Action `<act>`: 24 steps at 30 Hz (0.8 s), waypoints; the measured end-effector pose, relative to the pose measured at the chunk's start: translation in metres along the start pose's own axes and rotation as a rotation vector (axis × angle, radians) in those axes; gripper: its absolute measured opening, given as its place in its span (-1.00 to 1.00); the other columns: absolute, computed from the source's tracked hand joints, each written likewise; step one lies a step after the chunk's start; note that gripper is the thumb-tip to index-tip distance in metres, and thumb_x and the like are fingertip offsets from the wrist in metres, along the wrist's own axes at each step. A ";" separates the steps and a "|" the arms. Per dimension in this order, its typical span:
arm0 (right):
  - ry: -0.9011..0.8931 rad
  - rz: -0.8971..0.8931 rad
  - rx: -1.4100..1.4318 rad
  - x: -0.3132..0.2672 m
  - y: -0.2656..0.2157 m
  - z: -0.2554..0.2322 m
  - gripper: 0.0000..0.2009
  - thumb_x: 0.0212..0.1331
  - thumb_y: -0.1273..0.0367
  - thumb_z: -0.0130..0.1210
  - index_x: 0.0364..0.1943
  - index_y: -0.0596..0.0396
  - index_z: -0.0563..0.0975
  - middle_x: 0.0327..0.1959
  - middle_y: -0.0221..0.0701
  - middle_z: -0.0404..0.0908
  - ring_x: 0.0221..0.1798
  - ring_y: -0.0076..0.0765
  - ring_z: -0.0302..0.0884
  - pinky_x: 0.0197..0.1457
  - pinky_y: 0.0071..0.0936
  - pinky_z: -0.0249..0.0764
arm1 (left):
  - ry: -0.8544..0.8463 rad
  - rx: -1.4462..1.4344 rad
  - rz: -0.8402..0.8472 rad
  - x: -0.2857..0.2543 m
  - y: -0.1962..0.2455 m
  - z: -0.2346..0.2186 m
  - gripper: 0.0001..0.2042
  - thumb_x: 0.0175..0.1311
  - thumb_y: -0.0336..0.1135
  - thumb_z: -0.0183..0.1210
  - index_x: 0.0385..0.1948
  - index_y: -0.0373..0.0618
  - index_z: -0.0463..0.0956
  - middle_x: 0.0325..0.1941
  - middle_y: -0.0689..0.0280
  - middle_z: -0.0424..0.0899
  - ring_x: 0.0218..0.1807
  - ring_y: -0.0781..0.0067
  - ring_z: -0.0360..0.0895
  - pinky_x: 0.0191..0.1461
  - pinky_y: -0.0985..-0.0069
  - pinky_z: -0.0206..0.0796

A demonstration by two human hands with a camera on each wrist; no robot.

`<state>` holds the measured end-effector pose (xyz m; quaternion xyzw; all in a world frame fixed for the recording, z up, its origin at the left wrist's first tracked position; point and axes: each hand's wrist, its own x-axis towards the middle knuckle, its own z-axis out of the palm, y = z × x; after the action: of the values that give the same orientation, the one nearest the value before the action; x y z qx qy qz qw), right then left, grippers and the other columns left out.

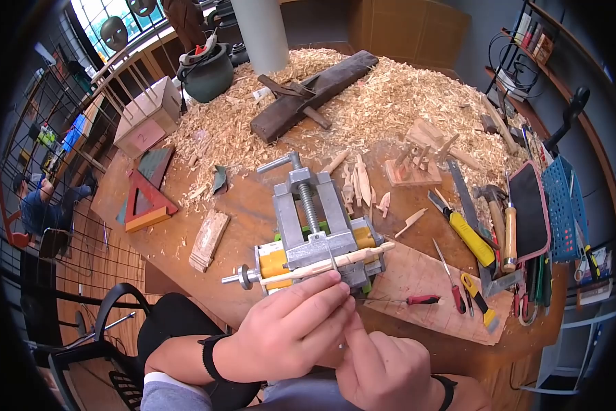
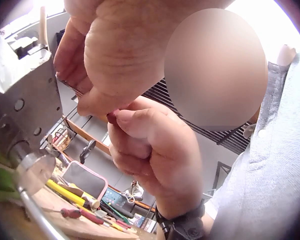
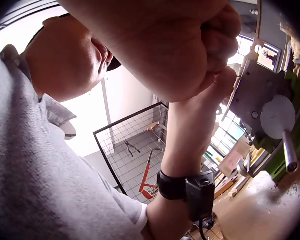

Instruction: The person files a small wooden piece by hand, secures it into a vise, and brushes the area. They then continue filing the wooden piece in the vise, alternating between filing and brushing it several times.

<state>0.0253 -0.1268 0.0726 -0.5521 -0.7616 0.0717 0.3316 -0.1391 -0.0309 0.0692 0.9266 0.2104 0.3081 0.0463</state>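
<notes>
A metal vise [image 1: 315,226] stands on the workbench, with a slim carved wooden stick [image 1: 362,255] lying across its near end. My left hand [image 1: 291,325] is at the vise's near side, fingertips right at the stick. These fingers pinch a thin metal-shafted tool [image 1: 332,252], whose tip rises over the stick. My right hand [image 1: 386,370] meets the left one from below. Its thumb and curled fingers grip the tool's red end [image 2: 111,116], mostly hidden by the hand. I cannot tell the tool's exact kind.
Right of the vise lie a yellow cutter [image 1: 471,238], red-handled tools [image 1: 423,299], a hammer [image 1: 491,198] and a board [image 1: 428,274]. Small carved pieces [image 1: 362,179] lie behind it. Wood shavings [image 1: 404,89] cover the back around a dark wooden beam [image 1: 308,99]. A wood block [image 1: 210,240] lies left.
</notes>
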 end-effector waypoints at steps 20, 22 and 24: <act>0.126 -0.015 0.121 0.012 0.007 -0.015 -0.54 0.09 0.60 0.09 0.16 0.38 0.52 -0.46 -0.19 0.57 -0.56 -0.11 0.52 -0.46 -0.26 0.47 | 0.110 -0.107 0.004 0.004 0.000 -0.020 -0.74 -0.01 -0.47 0.43 -0.24 -0.27 0.68 -0.10 0.08 0.67 -0.01 0.06 0.70 0.02 0.33 0.62; 0.104 -0.006 0.128 0.005 0.006 -0.016 -0.54 0.10 0.60 0.09 0.17 0.38 0.52 -0.47 -0.19 0.56 -0.55 -0.10 0.52 -0.45 -0.26 0.47 | 0.146 -0.123 0.122 -0.001 0.008 -0.023 -0.73 0.01 -0.47 0.41 -0.21 -0.30 0.68 -0.07 0.07 0.67 0.01 0.04 0.70 0.07 0.35 0.60; 0.090 0.000 0.114 0.001 0.005 -0.013 -0.54 0.12 0.58 0.10 0.18 0.38 0.51 -0.50 -0.22 0.52 -0.56 -0.10 0.50 -0.46 -0.26 0.46 | 0.101 -0.118 0.086 0.000 0.010 -0.015 -0.73 0.03 -0.47 0.40 -0.20 -0.31 0.67 -0.05 0.06 0.67 0.02 0.04 0.70 0.08 0.35 0.60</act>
<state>0.0366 -0.1276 0.0803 -0.5351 -0.7406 0.0900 0.3963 -0.1450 -0.0406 0.0834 0.9138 0.1539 0.3679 0.0768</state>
